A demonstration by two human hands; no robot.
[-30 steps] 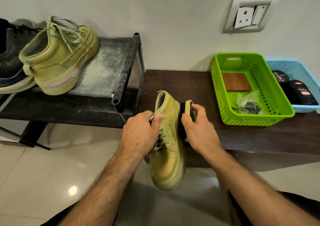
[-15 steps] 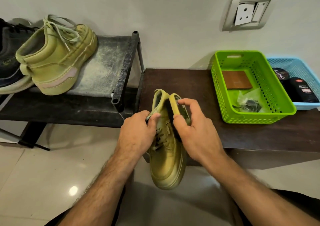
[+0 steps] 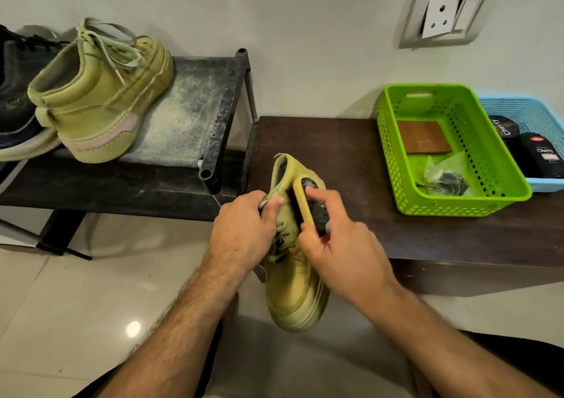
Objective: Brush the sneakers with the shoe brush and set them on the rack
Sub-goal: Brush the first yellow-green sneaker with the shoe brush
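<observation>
Above the tiled floor, just off the front edge of a dark wooden surface [image 3: 335, 153], a person holds an olive-green sneaker [image 3: 294, 287] in the air, toe pointing down toward them. The left hand [image 3: 244, 232] grips it at the laces, fingers curled round the tongue. The right hand [image 3: 335, 245] holds a yellow-backed shoe brush [image 3: 305, 202] against the sneaker's right side, near the collar, fingers clamped on the brush. The matching sneaker [image 3: 100, 98] already stands on the dusty metal rack [image 3: 195, 116] to the left, beside a dark shoe [image 3: 15, 101].

The risks here, as I judge them: the sneaker hangs from a one-handed hold on laces and tongue, so a hard stroke could twist it loose and drop it onto the floor. The rack looks dusty, and could soil the freshly brushed sneaker. A green basket [image 3: 457, 202] sits well apart on the right.
</observation>
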